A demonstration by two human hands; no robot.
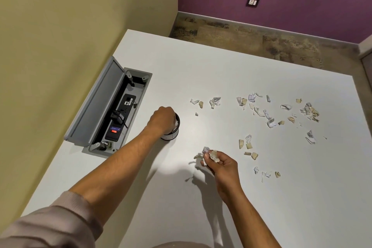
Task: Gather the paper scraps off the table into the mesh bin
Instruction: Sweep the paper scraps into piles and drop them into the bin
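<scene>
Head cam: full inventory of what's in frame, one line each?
table: one, white, fills most of view
mesh bin: one, small, dark rim, left of centre, white scraps inside
paper scraps: many, white and tan, scattered over the right half
cable box: one, grey, lid open, set into the table's left edge
wall socket: one, black frame, purple wall
left hand: over the bin mouth, grip state unclear
right hand: above table centre, grip shut on held scraps

Even, moderately bright indoor light; a soft glare patch lies on the white table (201, 78). The arms cast diffuse shadows toward the near edge. Wide-angle distortion bends wall and table lines at the margins
</scene>
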